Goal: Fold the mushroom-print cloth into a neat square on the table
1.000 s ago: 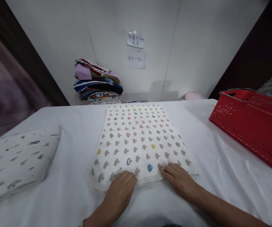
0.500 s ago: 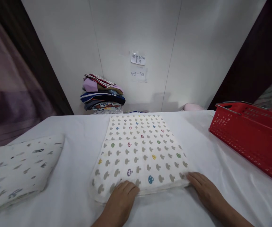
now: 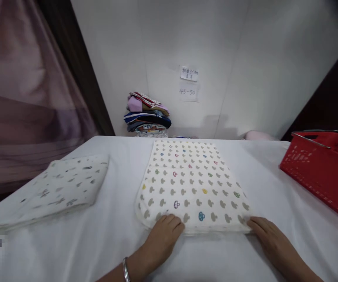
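Note:
A white cloth with a mushroom print [image 3: 190,182] lies folded flat in front of me, its long side running away from me. My left hand [image 3: 165,239] is closed on its near edge, left of the middle, with the thumb hidden. At the near right corner, my right hand [image 3: 270,239] also has its fingers closed on the edge. Off to the left lies another folded white cloth with a small plant-like print [image 3: 69,182], apart from both hands.
The white-covered table [image 3: 122,235] carries a red plastic basket [image 3: 318,172] with a metal handle at the right. Behind the table rises a stack of folded fabrics [image 3: 148,115]. Paper signs [image 3: 188,83] hang on the wall, and a curtain [image 3: 24,98] hangs at the left.
My view has swung left, so everything appears farther right. Both hands stay at the cloth's near edge, which looks straighter now. A bracelet on my left wrist has come into view.

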Available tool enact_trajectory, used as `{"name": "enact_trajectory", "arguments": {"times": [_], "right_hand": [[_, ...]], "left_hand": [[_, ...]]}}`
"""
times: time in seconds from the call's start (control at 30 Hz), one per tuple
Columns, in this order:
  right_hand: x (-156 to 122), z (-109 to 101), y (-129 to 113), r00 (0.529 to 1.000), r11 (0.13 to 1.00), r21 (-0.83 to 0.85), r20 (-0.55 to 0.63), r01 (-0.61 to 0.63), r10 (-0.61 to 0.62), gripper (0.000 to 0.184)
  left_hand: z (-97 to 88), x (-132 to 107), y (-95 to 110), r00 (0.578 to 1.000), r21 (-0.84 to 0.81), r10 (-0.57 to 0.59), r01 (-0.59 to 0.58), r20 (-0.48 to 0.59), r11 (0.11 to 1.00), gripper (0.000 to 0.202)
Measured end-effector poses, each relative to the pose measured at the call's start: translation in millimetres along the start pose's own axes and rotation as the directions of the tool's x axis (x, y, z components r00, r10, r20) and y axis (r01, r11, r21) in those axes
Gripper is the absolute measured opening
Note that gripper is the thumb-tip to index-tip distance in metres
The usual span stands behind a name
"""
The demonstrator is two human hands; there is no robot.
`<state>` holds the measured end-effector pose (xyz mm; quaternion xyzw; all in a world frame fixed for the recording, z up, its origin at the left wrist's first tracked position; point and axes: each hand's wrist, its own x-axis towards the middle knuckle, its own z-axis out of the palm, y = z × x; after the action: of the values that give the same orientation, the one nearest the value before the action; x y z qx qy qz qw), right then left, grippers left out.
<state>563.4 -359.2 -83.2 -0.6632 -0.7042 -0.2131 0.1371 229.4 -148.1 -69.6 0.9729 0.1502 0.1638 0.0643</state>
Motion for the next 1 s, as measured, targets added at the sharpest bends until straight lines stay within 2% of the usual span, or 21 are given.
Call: {"name": "enact_trajectory", "arguments": {"times": [0.1, 0.2, 0.43, 0.57, 0.7, 0.83, 0.9, 0.93, 0.97, 1.0], "right_hand": [[1, 5, -5, 0.999, 1.000, 0.016, 0.042, 0.019, -0.020, 0.059], [18, 9, -24, 0.995, 0.995, 0.052, 0.053, 0.081, -0.084, 0.056], [89, 21, -94, 0.961, 0.944, 0.198, 0.027, 0.265, -0.275, 0.041], [121, 25, -137, 0.934, 0.912, 0.243, 0.051, 0.331, -0.353, 0.035], [142, 32, -174, 0.927, 0.910, 0.237, 0.080, 0.339, -0.366, 0.033], [151, 39, -192, 0.935, 0.914, 0.270, 0.104, 0.302, -0.340, 0.036], [152, 39, -193, 0.938, 0.914, 0.297, 0.122, 0.277, -0.324, 0.038], [152, 39, -193, 0.938, 0.913, 0.312, 0.136, 0.264, -0.318, 0.038], [153, 37, -192, 0.937, 0.912, 0.324, 0.156, 0.250, -0.312, 0.039], [155, 35, -192, 0.934, 0.913, 0.333, 0.180, 0.236, -0.307, 0.040]], "left_hand": [[-8.5, -6, -2, 1.000, 0.047, -0.014, 0.013, 0.010, 0.999, 0.020], [-12.4, -9, -2, 1.000, 0.085, -0.006, 0.003, 0.030, 0.996, 0.020], [-17.1, -14, -5, 0.999, 0.149, -0.020, 0.014, 0.041, 0.989, 0.019], [-24.9, -22, -9, 0.998, 0.190, -0.048, 0.037, 0.051, 0.981, 0.022], [-29.3, -27, -14, 0.996, 0.198, -0.079, 0.068, 0.047, 0.978, 0.021], [-35.8, -34, -24, 0.989, 0.154, -0.146, 0.144, 0.000, 0.978, 0.020], [-42.1, -40, -32, 0.964, 0.134, -0.249, 0.259, -0.089, 0.956, 0.024], [-45.4, -44, -37, 0.933, 0.119, -0.327, 0.345, -0.149, 0.931, 0.027], [-48.4, -48, -41, 0.885, 0.091, -0.417, 0.442, -0.208, 0.893, 0.030], [-50.8, -51, -45, 0.819, 0.040, -0.514, 0.540, -0.256, 0.841, 0.034]]}}
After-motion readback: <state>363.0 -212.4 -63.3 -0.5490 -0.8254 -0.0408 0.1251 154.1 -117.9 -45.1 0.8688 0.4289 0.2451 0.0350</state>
